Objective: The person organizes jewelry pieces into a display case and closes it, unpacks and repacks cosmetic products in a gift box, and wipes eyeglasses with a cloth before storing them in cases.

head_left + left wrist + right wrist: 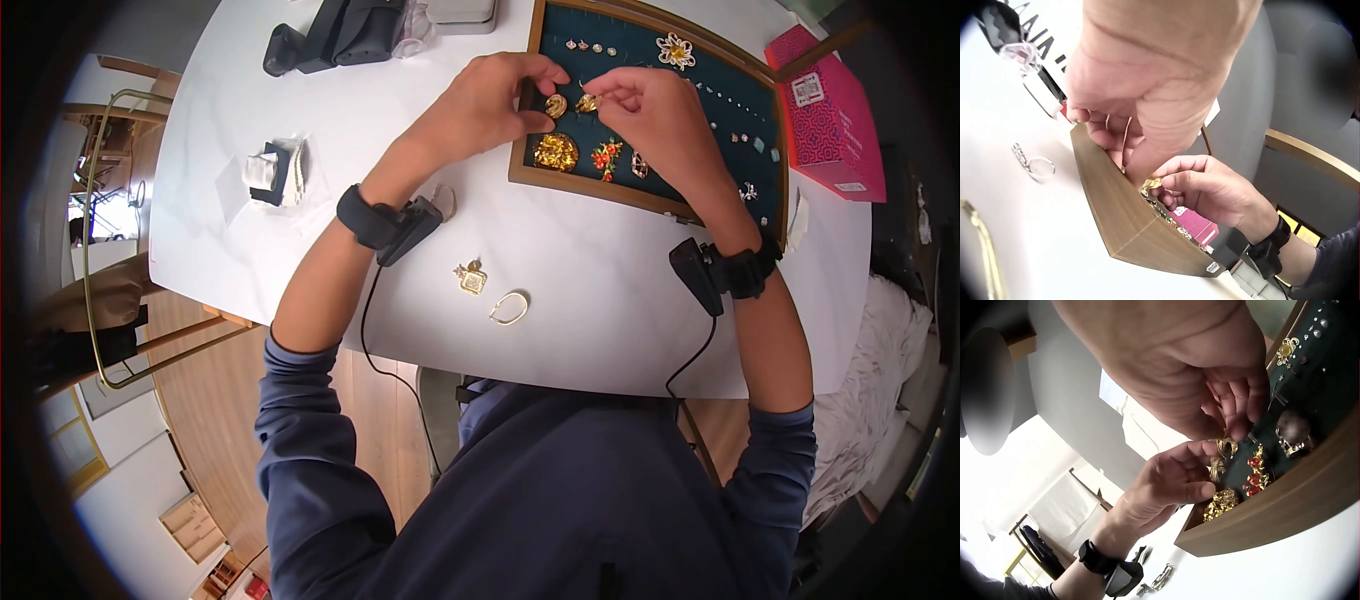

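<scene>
A wooden jewellery case (pixel 640 198) with a dark green lining lies on the table. My right hand (pixel 650 115) pinches a gold earring (pixel 587 103) by its upper part, low over the lining. At the case's left rim, my left hand (pixel 480 110) has its thumb and forefinger apart on either side of a similar gold earring (pixel 556 106), which lies on the lining. In the right wrist view, a gold textured brooch (pixel 1221 505) sits near the left thumb. Beside it is a red and gold flower-like brooch (pixel 1255 472).
Near the table's front edge lie a gold square pendant piece (pixel 472 278) and a gold ring-shaped band (pixel 510 307). A pink box (pixel 830 125) stands right of the case. Dark cases (pixel 350 35) lie at the back left, a small cloth stack (pixel 275 172) at left.
</scene>
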{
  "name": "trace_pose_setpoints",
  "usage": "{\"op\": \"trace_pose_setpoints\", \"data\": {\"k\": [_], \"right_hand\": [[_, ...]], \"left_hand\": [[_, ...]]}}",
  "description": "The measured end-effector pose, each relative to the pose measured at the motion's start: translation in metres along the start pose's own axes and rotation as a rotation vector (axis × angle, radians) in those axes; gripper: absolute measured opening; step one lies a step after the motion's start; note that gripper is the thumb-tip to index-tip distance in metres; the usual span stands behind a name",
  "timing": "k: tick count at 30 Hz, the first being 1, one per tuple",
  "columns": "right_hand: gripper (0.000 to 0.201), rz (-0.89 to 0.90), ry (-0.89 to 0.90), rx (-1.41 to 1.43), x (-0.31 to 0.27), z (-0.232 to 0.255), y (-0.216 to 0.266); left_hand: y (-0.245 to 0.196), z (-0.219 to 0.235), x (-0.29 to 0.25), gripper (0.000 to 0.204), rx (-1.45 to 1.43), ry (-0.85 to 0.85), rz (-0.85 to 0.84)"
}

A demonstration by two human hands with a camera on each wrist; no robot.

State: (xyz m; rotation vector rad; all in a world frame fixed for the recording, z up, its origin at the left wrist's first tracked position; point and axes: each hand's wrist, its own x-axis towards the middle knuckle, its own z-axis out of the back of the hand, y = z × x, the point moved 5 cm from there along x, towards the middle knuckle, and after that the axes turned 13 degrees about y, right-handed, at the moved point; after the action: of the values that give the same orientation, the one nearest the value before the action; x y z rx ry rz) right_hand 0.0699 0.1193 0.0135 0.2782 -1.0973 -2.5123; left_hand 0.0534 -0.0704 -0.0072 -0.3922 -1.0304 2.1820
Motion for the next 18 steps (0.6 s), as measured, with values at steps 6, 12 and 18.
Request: {"op": "trace_pose_setpoints", "data": {"k": [6, 12, 18], "right_hand": [[0.020, -0.011, 0.042, -0.024, -0.0010, -0.0027, 0.0021], [0.018, -0.018, 0.036, -0.034, -0.0009, -0.0052, 0.0034], [0.016, -0.018, 0.079, -0.038, -0.0009, -0.0054, -0.0003]], "left_hand": [[-0.0024, -0.0009, 0.0006, 0.039, -0.013, 0.008, 0.001], [-0.0043, -0.0028, 0.0027, 0.037, 0.013, -0.007, -0.013], [0.0008, -0.0030, 0.0024, 0.037, 0.046, -0.058, -0.071]]}}
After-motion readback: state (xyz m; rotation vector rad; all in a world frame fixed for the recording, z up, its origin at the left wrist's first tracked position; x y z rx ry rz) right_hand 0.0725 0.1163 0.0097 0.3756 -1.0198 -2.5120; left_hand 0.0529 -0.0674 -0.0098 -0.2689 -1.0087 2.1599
